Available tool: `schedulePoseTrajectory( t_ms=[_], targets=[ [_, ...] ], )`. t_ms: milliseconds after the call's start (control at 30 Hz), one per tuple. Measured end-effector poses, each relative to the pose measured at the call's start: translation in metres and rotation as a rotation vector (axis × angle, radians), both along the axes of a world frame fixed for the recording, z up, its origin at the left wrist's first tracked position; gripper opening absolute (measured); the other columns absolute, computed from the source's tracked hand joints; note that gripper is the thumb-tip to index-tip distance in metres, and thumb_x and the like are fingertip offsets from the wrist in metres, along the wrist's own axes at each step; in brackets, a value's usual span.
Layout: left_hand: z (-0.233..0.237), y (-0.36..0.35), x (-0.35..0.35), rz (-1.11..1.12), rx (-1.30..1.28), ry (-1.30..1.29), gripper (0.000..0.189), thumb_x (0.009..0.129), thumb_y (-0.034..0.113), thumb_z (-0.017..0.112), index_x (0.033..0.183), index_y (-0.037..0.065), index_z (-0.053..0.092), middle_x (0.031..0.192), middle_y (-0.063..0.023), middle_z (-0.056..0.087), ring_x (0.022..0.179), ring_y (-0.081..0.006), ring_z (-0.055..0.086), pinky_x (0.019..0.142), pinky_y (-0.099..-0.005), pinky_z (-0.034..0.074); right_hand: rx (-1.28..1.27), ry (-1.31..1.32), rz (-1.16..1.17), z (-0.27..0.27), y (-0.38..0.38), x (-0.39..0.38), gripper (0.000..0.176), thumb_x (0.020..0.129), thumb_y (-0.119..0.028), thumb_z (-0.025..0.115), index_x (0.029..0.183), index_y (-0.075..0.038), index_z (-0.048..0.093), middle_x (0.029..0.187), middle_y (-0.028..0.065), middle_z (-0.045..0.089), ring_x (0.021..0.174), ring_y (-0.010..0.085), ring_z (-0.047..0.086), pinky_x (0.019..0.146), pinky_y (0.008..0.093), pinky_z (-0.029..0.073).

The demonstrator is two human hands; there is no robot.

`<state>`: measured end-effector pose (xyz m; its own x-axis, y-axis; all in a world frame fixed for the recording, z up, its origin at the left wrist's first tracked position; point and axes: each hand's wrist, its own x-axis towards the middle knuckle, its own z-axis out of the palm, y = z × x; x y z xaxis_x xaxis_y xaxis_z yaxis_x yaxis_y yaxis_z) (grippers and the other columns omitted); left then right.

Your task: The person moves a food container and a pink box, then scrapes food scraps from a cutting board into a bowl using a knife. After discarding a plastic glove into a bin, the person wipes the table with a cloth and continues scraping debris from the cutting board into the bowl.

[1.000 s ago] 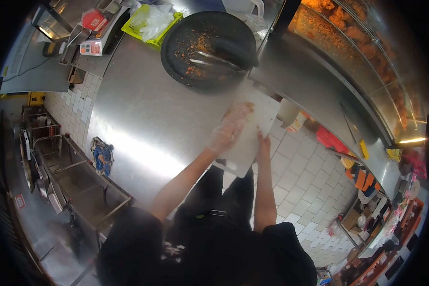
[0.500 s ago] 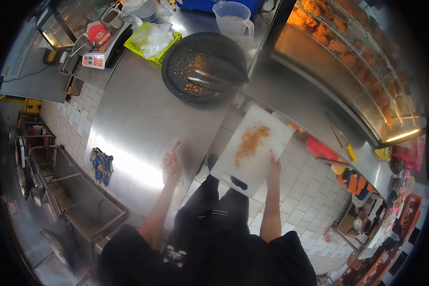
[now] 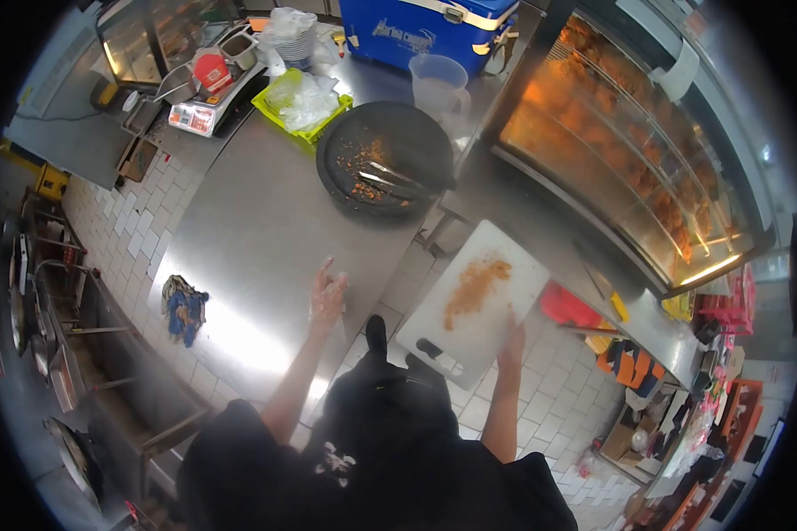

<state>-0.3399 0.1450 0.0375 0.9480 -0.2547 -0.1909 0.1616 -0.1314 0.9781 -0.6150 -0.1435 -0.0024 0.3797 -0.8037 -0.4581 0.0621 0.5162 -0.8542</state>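
Note:
My right hand (image 3: 512, 342) grips the right edge of a white cutting board (image 3: 429, 314), which is held out over the floor beside the steel table. Orange-brown crumbs (image 3: 476, 288) are smeared across the middle of the board, and its handle slot is at the near end. In a clear plastic glove, my left hand (image 3: 328, 296) hovers by the right part of the steel table (image 3: 239, 239), fingers apart, with nothing in it. Farther back on that table rests a round black pan or tub (image 3: 336, 181) holding loose brown crumbs.
A lime-green basket (image 3: 274, 113) with plastic bags, a clear measuring jug (image 3: 437, 81) and a blue cooler (image 3: 372, 40) stand behind the black vessel. To the right is a lit glass display case (image 3: 629, 133) of fried food. A blue cloth (image 3: 184, 310) lies on the table's left edge.
The view has tilted up, bringing more of the cooler and display case into sight. My left hand has turned slightly, its fingers spreading more. My right hand still holds the board, now a little lower in view.

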Motion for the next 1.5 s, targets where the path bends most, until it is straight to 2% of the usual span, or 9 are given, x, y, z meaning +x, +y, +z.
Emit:
schedulePoseTrajectory(
  t_ms=[67, 267, 367, 733, 933, 1033, 1200, 1400, 1500],
  targets=[
    [-0.032, 0.009, 0.017, -0.119, 0.044, 0.031, 0.032, 0.089, 0.032, 0.064, 0.112, 0.010, 0.059, 0.073, 0.0017, 0.054, 0.050, -0.0042, 0.043, 0.045, -0.0194, 0.036, 0.004, -0.022, 0.010, -0.001, -0.001, 0.000, 0.038, 0.095, -0.021, 0.056, 0.127, -0.001, 0.048, 0.119, 0.0103, 0.059, 0.105, 0.0212, 0.059, 0.090, 0.0335, 0.049],
    [-0.064, 0.022, 0.030, 0.004, 0.094, 0.309, 0.024, 0.087, 0.034, 0.067, 0.078, 0.015, 0.055, 0.064, 0.0077, 0.046, 0.053, -0.0033, 0.040, 0.047, -0.0207, 0.033, 0.083, -0.082, -0.001, 0.001, 0.003, 0.011, 0.039, 0.095, -0.020, 0.056, 0.127, -0.001, 0.048, 0.120, 0.0102, 0.058, 0.107, 0.0214, 0.057, 0.091, 0.0345, 0.048],
    [-0.063, 0.033, 0.027, -0.044, 0.129, 0.312, 0.033, 0.084, 0.040, 0.069, 0.090, 0.008, 0.061, 0.068, 0.0039, 0.053, 0.055, -0.0037, 0.048, 0.046, -0.0201, 0.038, 0.050, -0.107, 0.048, 0.001, 0.003, 0.011, 0.037, 0.095, -0.020, 0.056, 0.127, -0.002, 0.049, 0.121, 0.0103, 0.058, 0.108, 0.0214, 0.057, 0.091, 0.0350, 0.048],
    [-0.016, 0.067, -0.070, 0.181, 0.020, 0.255, 0.026, 0.092, 0.036, 0.058, 0.085, 0.010, 0.059, 0.065, 0.0016, 0.057, 0.046, -0.0050, 0.046, 0.040, -0.0195, 0.034, 0.080, -0.115, 0.245, 0.021, 0.006, 0.038, 0.034, 0.095, -0.021, 0.056, 0.124, -0.004, 0.051, 0.117, 0.0085, 0.060, 0.104, 0.0210, 0.059, 0.090, 0.0342, 0.049],
    [-0.015, 0.071, -0.139, 0.214, 0.057, 0.441, 0.048, 0.091, 0.051, 0.052, 0.102, 0.005, 0.061, 0.079, -0.0031, 0.060, 0.045, -0.0064, 0.044, 0.042, -0.0204, 0.034, 0.157, -0.193, 0.407, -0.017, 0.005, 0.058, 0.035, 0.095, -0.020, 0.056, 0.125, -0.004, 0.050, 0.119, 0.0085, 0.059, 0.106, 0.0208, 0.059, 0.090, 0.0344, 0.049],
    [-0.018, 0.077, -0.165, 0.254, 0.009, 0.450, 0.050, 0.091, 0.053, 0.051, 0.102, 0.004, 0.060, 0.079, -0.0030, 0.060, 0.044, -0.0065, 0.040, 0.041, -0.0208, 0.031, 0.150, -0.167, 0.429, 0.017, 0.035, 0.075, 0.035, 0.095, -0.021, 0.055, 0.125, -0.004, 0.049, 0.119, 0.0090, 0.059, 0.108, 0.0215, 0.058, 0.091, 0.0348, 0.049],
    [-0.016, 0.095, -0.183, 0.427, 0.050, 0.407, 0.050, 0.092, 0.052, 0.050, 0.104, 0.004, 0.060, 0.081, -0.0045, 0.063, 0.044, -0.0056, 0.037, 0.040, -0.0216, 0.028, 0.280, -0.303, 0.548, -0.001, 0.070, 0.094, 0.037, 0.096, -0.022, 0.054, 0.127, -0.004, 0.046, 0.123, 0.0103, 0.056, 0.111, 0.0234, 0.056, 0.093, 0.0367, 0.049],
    [-0.003, 0.123, -0.193, 0.518, 0.078, 0.367, 0.049, 0.092, 0.050, 0.051, 0.102, 0.004, 0.063, 0.082, -0.0062, 0.067, 0.050, -0.0078, 0.046, 0.046, -0.0215, 0.037, 0.401, -0.246, 0.531, -0.034, 0.117, 0.109, 0.040, 0.098, -0.021, 0.049, 0.132, -0.003, 0.040, 0.129, 0.0134, 0.051, 0.116, 0.0274, 0.053, 0.097, 0.0413, 0.046],
    [-0.021, 0.142, -0.193, 0.527, 0.044, 0.335, 0.045, 0.093, 0.047, 0.050, 0.104, 0.005, 0.060, 0.080, -0.0055, 0.064, 0.043, -0.0050, 0.036, 0.040, -0.0212, 0.027, 0.450, -0.264, 0.535, -0.076, 0.131, 0.117, 0.043, 0.099, -0.022, 0.045, 0.135, 0.001, 0.037, 0.131, 0.0160, 0.049, 0.119, 0.0290, 0.051, 0.100, 0.0425, 0.044]
  ],
)
